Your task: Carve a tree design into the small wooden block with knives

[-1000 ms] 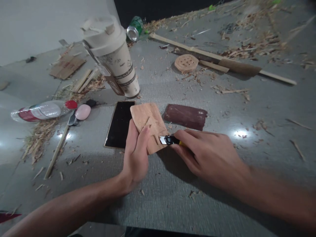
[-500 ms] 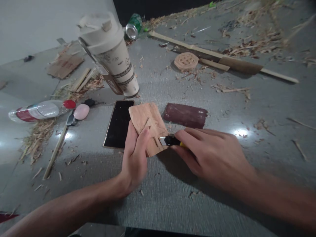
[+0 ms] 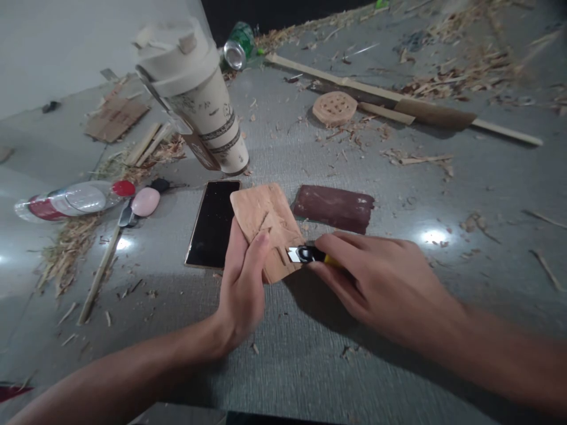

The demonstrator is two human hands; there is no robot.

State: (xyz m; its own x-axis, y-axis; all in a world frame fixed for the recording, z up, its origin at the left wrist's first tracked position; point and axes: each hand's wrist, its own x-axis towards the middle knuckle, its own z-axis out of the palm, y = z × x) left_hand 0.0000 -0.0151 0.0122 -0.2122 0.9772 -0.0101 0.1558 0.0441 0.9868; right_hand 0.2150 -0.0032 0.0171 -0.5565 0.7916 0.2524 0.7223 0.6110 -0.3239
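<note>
Grips a tan wooden piece [image 3: 266,200] in the left hand [image 3: 243,289], clamped at its near-left edge with the thumb [image 3: 260,248] pressed on the carved face. Holds its long axis running away from the body, with the far end leaning left, the near end set to the right and the carved face turned up. Clasps a yellow-and-black cutter [image 3: 305,254] firmly in the right hand [image 3: 385,274], with its long axis nearly crosswise and the blade [image 3: 293,254] pointing left over the near-right part of the wood. Has both over the grey table [image 3: 287,366], with a dark phone [image 3: 210,224] just left of the wood and a maroon block [image 3: 334,208] just beyond the cutter. Cannot tell whether the wood touches the table.
</note>
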